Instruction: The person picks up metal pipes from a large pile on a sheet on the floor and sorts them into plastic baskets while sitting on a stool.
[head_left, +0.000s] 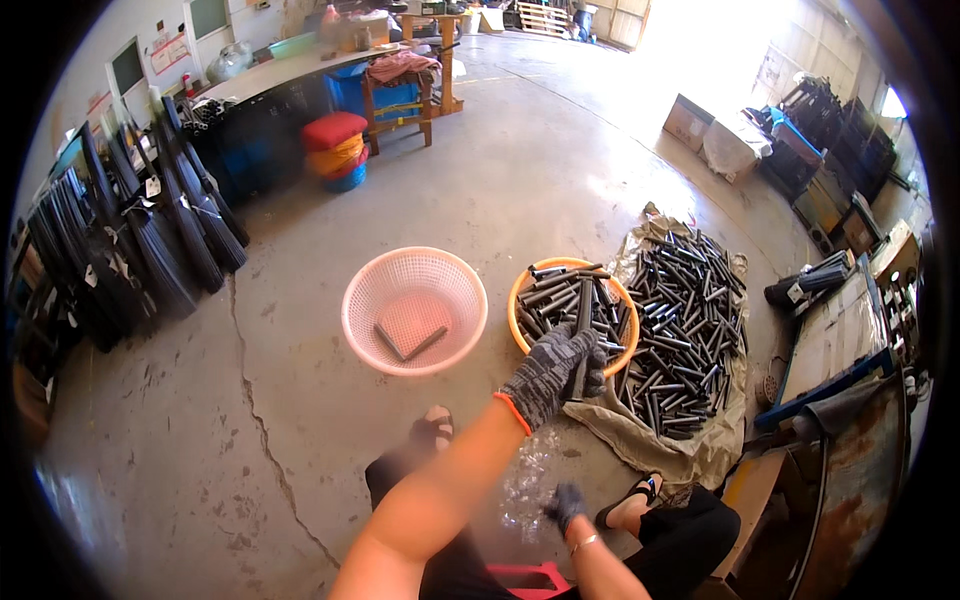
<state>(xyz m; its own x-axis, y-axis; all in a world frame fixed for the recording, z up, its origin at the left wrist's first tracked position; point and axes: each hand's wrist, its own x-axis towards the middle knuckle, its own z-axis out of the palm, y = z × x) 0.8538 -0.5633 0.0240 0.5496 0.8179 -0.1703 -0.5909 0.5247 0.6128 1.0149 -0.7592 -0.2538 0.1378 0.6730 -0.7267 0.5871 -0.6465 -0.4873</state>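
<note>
My left hand [555, 375], in a grey knit glove with an orange cuff, is closed around a dark tube [584, 310]. It holds the tube at the near rim of an orange basket [513, 318], which is heaped with similar dark tubes [545, 300]. My right hand [566, 505], in a dark glove, is lower down between my knees, beside crumpled clear plastic [528, 485] on the floor. Its fingers are too small and blurred to read. To the left, a pink mesh basket [362, 290] contains two tubes [408, 345] lying in a V.
Many more tubes [685, 330] lie piled on a tan sheet [690, 455] at the right. Bundled black rods [165, 240] lean at the far left. A stacked red-topped stool [335, 140] stands by a workbench [290, 75]. Cardboard [750, 500] is near my right knee.
</note>
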